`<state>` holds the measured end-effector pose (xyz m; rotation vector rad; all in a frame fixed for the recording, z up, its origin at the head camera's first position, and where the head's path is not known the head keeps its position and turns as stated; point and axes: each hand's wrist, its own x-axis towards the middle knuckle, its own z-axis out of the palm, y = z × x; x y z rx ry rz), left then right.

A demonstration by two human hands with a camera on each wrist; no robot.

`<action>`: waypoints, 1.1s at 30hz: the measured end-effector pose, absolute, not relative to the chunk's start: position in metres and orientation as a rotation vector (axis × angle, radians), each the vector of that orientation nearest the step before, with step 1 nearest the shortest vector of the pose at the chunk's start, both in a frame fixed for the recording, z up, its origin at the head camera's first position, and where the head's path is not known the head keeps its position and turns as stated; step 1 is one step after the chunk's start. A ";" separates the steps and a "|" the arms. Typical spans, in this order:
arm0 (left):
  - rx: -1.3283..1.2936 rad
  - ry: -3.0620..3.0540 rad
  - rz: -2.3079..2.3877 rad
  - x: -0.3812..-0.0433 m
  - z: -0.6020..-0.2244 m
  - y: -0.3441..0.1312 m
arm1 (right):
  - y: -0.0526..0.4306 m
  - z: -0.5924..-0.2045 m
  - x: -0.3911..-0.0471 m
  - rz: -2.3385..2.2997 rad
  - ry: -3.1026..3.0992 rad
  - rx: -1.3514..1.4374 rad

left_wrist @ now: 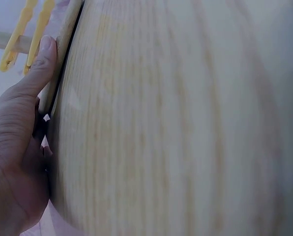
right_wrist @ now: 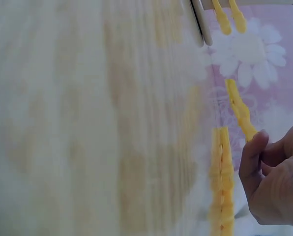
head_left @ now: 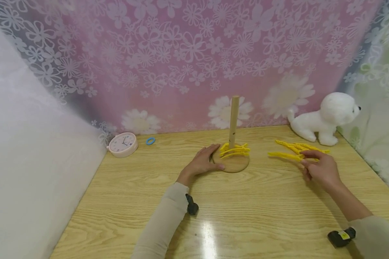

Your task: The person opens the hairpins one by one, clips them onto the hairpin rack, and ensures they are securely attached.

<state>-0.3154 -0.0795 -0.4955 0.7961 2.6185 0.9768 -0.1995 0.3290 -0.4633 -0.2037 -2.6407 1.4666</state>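
Observation:
A round wooden base (head_left: 235, 166) carries an upright wooden pole (head_left: 234, 117). Several yellow bumpy strips (head_left: 243, 150) lie crossed on the base around the pole's foot. My left hand (head_left: 202, 160) holds the base by its left rim, thumb (left_wrist: 44, 56) at the near edge. Between thumb and fingers my right hand (head_left: 322, 169) pinches one end of a yellow strip (head_left: 283, 155), whose other end points left toward the stand. Behind that hand, more loose yellow strips (head_left: 296, 145) lie in a pile on the table; the right wrist view shows part of a loose strip (right_wrist: 221, 182) below the held one.
A white plush dog (head_left: 324, 118) sits at the table's back right corner. At the back left are a pink round clock (head_left: 123, 144) and a blue ring (head_left: 150, 141). A pink flowered curtain (head_left: 188, 72) hangs behind the wooden table (head_left: 240, 212).

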 end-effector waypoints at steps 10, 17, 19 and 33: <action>0.779 2.615 0.978 -0.316 -0.495 -0.078 | 0.309 -0.453 -0.214 1.538 -2.559 -0.121; 0.778 2.614 0.979 -0.316 -0.494 -0.079 | 0.287 -0.441 -0.231 1.618 -2.452 -0.082; 0.784 2.615 0.981 -0.316 -0.495 -0.079 | 0.280 -0.438 -0.235 1.643 -2.426 -0.070; 0.776 2.623 0.958 -0.316 -0.496 -0.079 | 0.235 -0.434 -0.262 1.675 -2.372 -0.086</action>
